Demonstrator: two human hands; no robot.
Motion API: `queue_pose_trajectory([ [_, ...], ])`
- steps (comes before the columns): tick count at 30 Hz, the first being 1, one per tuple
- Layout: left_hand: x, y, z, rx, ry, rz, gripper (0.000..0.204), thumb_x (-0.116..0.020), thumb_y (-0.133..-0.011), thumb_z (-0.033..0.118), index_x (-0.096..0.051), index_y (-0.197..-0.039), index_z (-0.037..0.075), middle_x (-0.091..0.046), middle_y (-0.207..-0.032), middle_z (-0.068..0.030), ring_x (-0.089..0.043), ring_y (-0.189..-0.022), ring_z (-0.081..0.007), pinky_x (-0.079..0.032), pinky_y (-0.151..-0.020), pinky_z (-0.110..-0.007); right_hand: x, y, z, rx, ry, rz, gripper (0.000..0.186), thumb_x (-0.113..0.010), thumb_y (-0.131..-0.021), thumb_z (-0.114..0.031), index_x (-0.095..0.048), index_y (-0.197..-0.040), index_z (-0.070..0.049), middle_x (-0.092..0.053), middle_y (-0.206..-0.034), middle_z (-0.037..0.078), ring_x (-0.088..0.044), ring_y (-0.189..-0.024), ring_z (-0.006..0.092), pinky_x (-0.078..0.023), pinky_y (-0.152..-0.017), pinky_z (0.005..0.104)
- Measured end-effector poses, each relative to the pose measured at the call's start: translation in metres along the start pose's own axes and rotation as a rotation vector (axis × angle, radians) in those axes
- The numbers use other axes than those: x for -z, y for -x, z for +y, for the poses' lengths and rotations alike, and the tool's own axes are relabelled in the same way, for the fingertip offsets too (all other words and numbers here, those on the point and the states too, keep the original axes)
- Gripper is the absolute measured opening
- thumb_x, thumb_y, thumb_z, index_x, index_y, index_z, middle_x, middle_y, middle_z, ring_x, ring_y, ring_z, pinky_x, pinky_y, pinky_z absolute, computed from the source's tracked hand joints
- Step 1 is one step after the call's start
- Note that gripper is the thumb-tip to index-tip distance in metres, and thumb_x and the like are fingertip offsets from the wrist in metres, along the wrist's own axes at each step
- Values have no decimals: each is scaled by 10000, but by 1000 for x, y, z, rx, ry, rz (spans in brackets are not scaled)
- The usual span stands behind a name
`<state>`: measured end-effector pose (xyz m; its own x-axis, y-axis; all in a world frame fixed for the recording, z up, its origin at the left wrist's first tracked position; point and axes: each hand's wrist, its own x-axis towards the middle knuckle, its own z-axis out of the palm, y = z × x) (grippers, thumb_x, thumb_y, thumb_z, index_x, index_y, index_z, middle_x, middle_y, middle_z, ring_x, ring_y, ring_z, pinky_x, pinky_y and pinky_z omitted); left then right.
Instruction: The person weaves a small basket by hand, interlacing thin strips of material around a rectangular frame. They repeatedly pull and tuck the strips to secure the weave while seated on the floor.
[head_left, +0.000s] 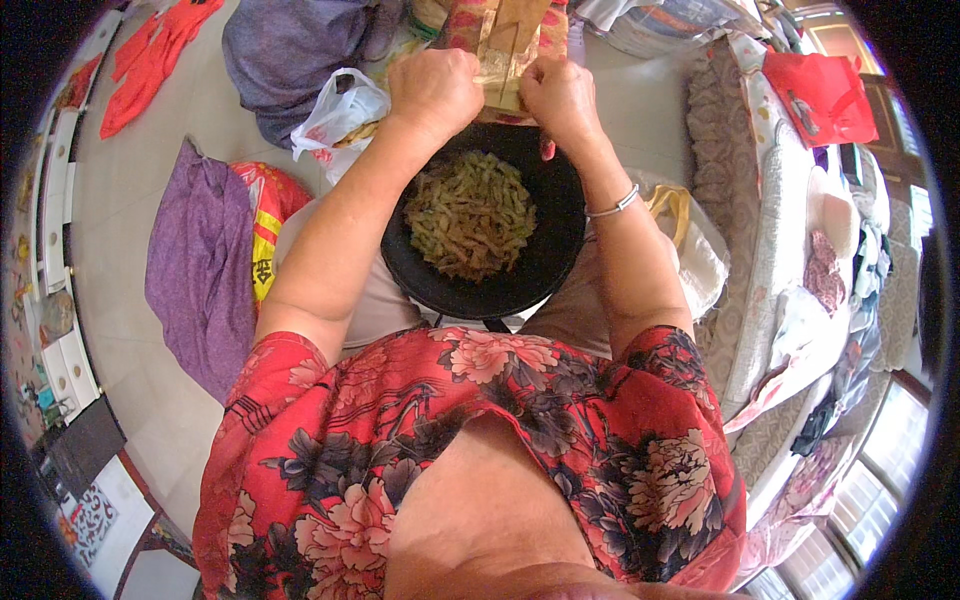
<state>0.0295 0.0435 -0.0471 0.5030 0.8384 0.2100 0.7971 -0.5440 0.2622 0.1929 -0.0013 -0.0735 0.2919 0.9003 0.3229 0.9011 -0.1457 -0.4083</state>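
Both of my arms reach forward over a black pan [400, 262], round and deep, between my knees. Inside it lies a heap of thin green-brown strips [470, 215]. My left hand [435, 88] is closed in a fist just beyond the pan's far left rim. My right hand [560, 98], also closed, is at the far right rim, with a small dark red tip [547, 149] showing below it. Between the fists is a shiny golden-brown flat piece [507, 70]. Whether either hand grips it I cannot make out, since the curled fingers hide what they hold.
Left of the pan are a white plastic bag [340, 110], a red-and-yellow bag [268, 205] and a purple cloth [195, 270]. A dark grey-blue bundle [290, 60] lies at the far left. On the right stand a clear plastic bag [705, 260] and a sofa [735, 240] with clothes.
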Motion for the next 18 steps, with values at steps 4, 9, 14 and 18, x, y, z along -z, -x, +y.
queue_pose_trajectory([
  [4,30,14,-5,-67,130,-287,287,-693,-691,343,-685,-894,139,-652,-720,-119,-633,-659,-266,-509,-644,-365,29,12,-7,-40,-294,-36,130,-663,-740,-131,-621,-741,-8,-630,-622,70,-605,-565,122,-485,-554,280],
  [9,14,29,-13,-196,954,-190,395,-691,-786,187,-579,-1125,17,-646,-911,-55,-598,-803,-121,-489,-730,-251,43,36,-31,-167,-1083,-167,101,-616,-826,-92,-573,-787,-9,-588,-643,38,-490,-413,80,-345,-286,193],
  [14,38,36,-14,-151,1286,-237,139,-609,-812,65,-630,-921,-19,-653,-792,-51,-587,-662,-93,-473,-593,-214,54,43,-59,-164,-1305,-322,76,-588,-832,-53,-562,-779,-5,-570,-656,39,-499,-528,98,-393,-489,208],
  [18,53,38,-37,-51,921,-84,111,-631,-745,104,-662,-762,0,-639,-650,-57,-579,-585,-111,-470,-560,-258,52,57,-69,-274,-1267,-372,44,-600,-822,-38,-591,-831,4,-580,-671,40,-492,-528,76,-372,-475,195],
])
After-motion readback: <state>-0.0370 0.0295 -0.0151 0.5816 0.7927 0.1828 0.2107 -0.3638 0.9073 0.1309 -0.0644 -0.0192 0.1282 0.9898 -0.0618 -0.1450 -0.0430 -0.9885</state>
